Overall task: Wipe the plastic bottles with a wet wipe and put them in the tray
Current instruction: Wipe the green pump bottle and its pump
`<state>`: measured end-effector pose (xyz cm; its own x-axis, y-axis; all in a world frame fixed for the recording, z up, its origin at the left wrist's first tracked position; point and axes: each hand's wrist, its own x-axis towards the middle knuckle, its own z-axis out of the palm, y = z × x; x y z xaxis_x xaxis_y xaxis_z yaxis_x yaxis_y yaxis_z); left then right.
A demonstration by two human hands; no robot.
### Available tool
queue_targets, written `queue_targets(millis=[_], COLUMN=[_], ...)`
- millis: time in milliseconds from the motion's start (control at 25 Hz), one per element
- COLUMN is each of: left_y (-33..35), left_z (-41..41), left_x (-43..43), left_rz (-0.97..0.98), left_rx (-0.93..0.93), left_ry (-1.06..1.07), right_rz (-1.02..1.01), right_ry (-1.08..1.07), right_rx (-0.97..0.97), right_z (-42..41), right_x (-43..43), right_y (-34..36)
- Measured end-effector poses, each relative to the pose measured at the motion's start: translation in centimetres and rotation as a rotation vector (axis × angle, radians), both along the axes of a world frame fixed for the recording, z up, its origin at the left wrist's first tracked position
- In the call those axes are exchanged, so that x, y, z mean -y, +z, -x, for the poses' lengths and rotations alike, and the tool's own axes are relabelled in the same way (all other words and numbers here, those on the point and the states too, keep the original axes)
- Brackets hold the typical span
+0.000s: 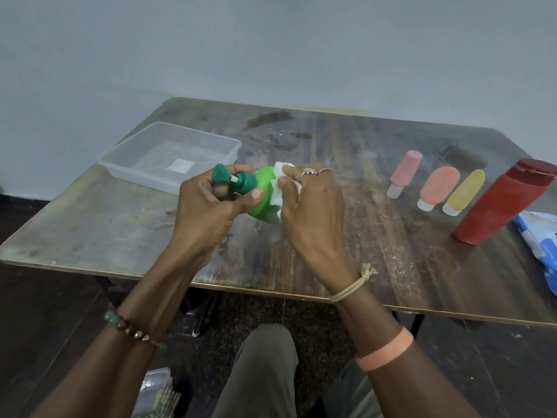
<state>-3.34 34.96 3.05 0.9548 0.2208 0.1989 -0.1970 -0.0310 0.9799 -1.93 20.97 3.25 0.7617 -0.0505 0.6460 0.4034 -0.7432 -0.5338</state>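
Grips the bottle (261, 193) sideways above the table's (346, 236) near middle, left hand (208, 203) curled round the pump neck to bare the body, right hand (313, 203) pinching the wipe (278, 188) against it to scrub, with the tray (135, 176) far left to receive it and other bottles (438, 188) lying right

tray (208, 137) left on table (361, 236), bottles (440, 185) right

Both forearms reach forward; the left hand (208, 206) grips the green bottle (265, 180), the right hand (313, 203) pinches the wipe (277, 197) against it.
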Motion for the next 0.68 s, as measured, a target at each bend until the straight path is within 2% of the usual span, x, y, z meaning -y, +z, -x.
queue_targets(millis=[120,240,360,520,600,680], left_y=[-0.2,-0.3,-0.3,-0.4,-0.4,-0.4], left_z=[-0.1,-0.2,-0.5,-0.8,-1.1,-1.3], left_x=[0.2,0.0,-0.3,-0.6,-0.6,-0.5], left_rz=[-0.004,-0.015,-0.043,-0.080,-0.095,-0.100], left_rx=[0.017,0.018,0.019,0.032,0.041,0.042], left_ry=[0.021,0.032,0.002,-0.004,0.000,0.002], right_rz=[0.063,0.070,0.159,0.154,0.211,0.183], right_ry=[-0.015,-0.113,-0.060,-0.106,-0.105,-0.128], right_rx=[0.079,-0.113,-0.050,-0.194,-0.177,-0.211], right_z=[0.1,-1.2,-1.0,-2.1,-2.0,-2.1], right_x=[0.4,1.9,2.5,4.0,4.1,4.7], right_y=[-0.5,-1.4,-2.0,-2.4,-2.7,-3.1])
